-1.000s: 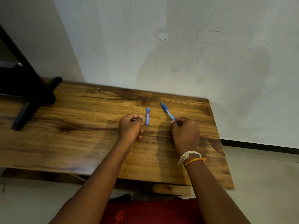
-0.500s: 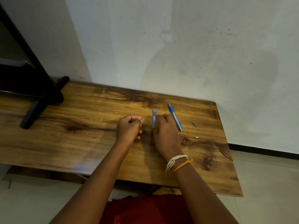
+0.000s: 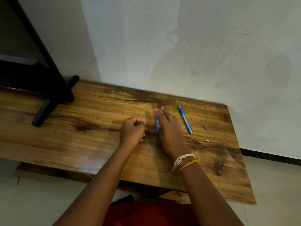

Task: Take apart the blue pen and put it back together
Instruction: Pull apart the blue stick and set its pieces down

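Right hand [image 3: 169,132] is flat and spread over the short blue barrel piece [image 3: 157,123], grip loose, touching it at most, can't tell if it's pinched. That piece runs 12 to 6, at the hand's 9 o'clock. Left hand [image 3: 132,130] is curled into a fist on something tiny, can't make out what. Count on the bench [image 3: 81,137]: one refill section [image 3: 185,119] at 3 o'clock, two small bits [image 3: 205,127].
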